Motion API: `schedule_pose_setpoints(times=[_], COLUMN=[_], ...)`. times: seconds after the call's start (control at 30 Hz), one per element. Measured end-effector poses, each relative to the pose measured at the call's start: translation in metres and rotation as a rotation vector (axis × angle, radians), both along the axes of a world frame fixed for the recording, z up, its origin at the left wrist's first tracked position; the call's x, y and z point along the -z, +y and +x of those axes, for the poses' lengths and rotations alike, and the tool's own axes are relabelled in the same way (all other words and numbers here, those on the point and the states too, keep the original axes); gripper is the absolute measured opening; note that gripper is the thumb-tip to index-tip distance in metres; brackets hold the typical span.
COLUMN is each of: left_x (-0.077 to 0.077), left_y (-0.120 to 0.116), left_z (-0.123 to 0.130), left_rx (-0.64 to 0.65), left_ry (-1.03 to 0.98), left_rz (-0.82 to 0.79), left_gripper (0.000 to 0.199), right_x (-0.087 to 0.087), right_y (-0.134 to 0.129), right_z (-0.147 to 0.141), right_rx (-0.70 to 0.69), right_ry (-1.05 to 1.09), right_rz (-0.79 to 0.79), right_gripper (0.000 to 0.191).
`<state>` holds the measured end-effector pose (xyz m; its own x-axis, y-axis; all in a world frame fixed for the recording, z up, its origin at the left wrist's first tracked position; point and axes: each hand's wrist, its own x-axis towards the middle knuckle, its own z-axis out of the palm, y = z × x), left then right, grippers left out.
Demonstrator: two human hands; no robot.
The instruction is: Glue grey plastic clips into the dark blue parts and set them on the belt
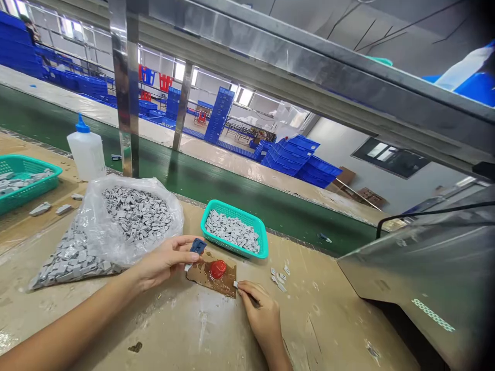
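Note:
My left hand (170,260) grips a dark blue plastic part (198,246) between thumb and fingers, raised over the far left corner of a stained brown board (203,275). A small pale piece shows below those fingers; whether they hold it too I cannot tell. Near the board's right edge, my right hand (261,309) pinches a small light grey plastic piece (235,284) at its fingertips. On the board, between both hands, sits a glossy red round thing (217,269), with wet-looking patches around it.
Behind the board stands a green basket (264,242) of small grey pieces. A clear bag (91,206) full of similar pieces lies left, near a blue-capped bottle (87,152). Loose pieces (279,278) lie right. A metal housing (410,273) and green conveyor belt (294,221) border the table.

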<state>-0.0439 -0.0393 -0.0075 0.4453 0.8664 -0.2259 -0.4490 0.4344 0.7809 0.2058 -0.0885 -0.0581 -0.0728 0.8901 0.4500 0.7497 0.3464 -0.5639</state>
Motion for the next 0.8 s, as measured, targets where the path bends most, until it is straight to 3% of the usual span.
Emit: schedule_pose_setpoints(times=[0.13, 0.27, 0.43, 0.6, 0.8], left_x=[0.012, 0.014, 0.009, 0.012, 0.017], left_y=[0.001, -0.006, -0.012, -0.009, -0.007], left_z=[0.004, -0.001, -0.001, 0.001, 0.0], left_rx=[0.039, 0.125, 0.105, 0.07, 0.068], left_ry=[-0.007, 0.017, 0.128, 0.022, 0.003], left_rz=[0.009, -0.045, 0.045, 0.009, -0.012], left_gripper=[0.041, 0.043, 0.04, 0.049, 0.047], right_x=[0.002, 0.004, 0.002, 0.001, 0.002], right_y=[0.0, -0.001, -0.003, 0.0, -0.001], right_z=[0.0, -0.002, -0.005, -0.005, -0.005], right_rx=[0.01, 0.013, 0.011, 0.0, 0.012], right_ry=[-0.008, -0.033, -0.061, -0.059, 0.062], right_rz=[0.008, 0.016, 0.045, 0.084, -0.008], right_gripper=[0.025, 0.024, 0.023, 0.022, 0.019])
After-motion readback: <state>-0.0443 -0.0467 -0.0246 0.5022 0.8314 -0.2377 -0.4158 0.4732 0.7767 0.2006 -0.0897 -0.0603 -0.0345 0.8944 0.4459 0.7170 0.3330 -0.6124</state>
